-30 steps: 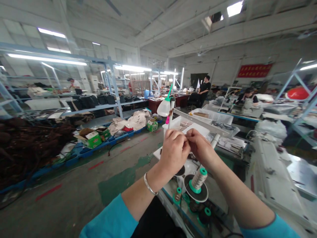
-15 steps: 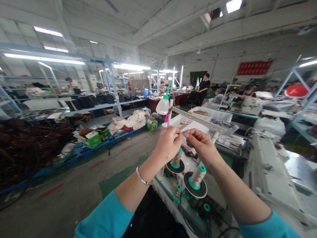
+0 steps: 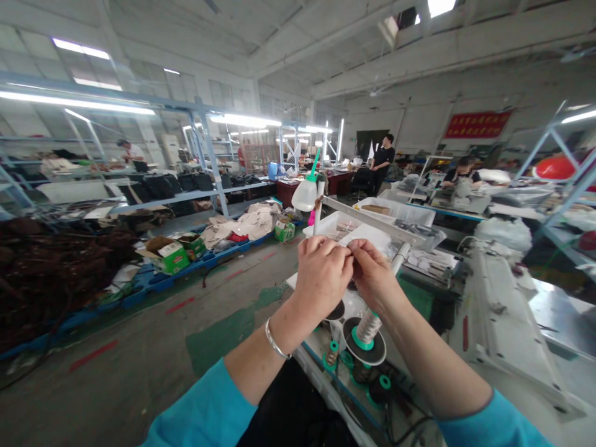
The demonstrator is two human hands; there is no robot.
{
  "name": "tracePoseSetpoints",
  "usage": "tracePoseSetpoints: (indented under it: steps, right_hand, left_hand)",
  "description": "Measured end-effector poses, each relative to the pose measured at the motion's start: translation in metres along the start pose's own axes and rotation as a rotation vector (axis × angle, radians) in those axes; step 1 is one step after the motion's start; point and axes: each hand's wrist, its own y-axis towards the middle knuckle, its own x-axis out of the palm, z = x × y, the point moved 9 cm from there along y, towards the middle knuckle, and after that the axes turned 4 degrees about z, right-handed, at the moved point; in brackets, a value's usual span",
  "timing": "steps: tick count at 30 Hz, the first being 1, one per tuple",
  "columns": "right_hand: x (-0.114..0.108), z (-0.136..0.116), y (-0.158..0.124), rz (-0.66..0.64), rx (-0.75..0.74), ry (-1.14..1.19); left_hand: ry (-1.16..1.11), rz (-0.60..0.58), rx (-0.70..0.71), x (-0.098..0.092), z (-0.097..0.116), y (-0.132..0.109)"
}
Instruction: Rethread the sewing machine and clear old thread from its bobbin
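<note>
Spool [image 3: 369,327] sitting just below two busy hands

Head view: it's near, right of centre, upright on a black disc [image 3: 378,352]; long axis runs upward, leaning right, top end hidden behind the right hand [image 3: 372,276]. Versus half a second ago, the left hand [image 3: 323,276] has curled over and covers more of the far disc [image 3: 336,311], so I'd guess close finger work is ongoing. Both hands' fingers are bunched tight, tips meeting; can't tell what's pinched.
</note>
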Motion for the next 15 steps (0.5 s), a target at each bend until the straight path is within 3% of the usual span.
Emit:
tracePoseSetpoints:
  steps: [5,9,12,15]
  right_hand:
    - [0.002,0.006,-0.004,0.0,0.003,0.019]
    - [-0.001,0.005,-0.004,-0.032,-0.029,-0.004]
    - [0.001,0.001,-0.006,-0.135,-0.022,-0.011]
    - [0.007,0.008,-0.011,-0.254,0.131,0.039]
  left_hand:
    - [-0.033,0.011,-0.005,0.003,-0.004,0.001]
    - [-0.219,0.08,-0.129,0.006,-0.026,0.004]
    - [-0.346,0.121,-0.208,0.011,-0.042,0.006]
    - [-0.468,0.076,-0.255,0.022,-0.051,0.008]
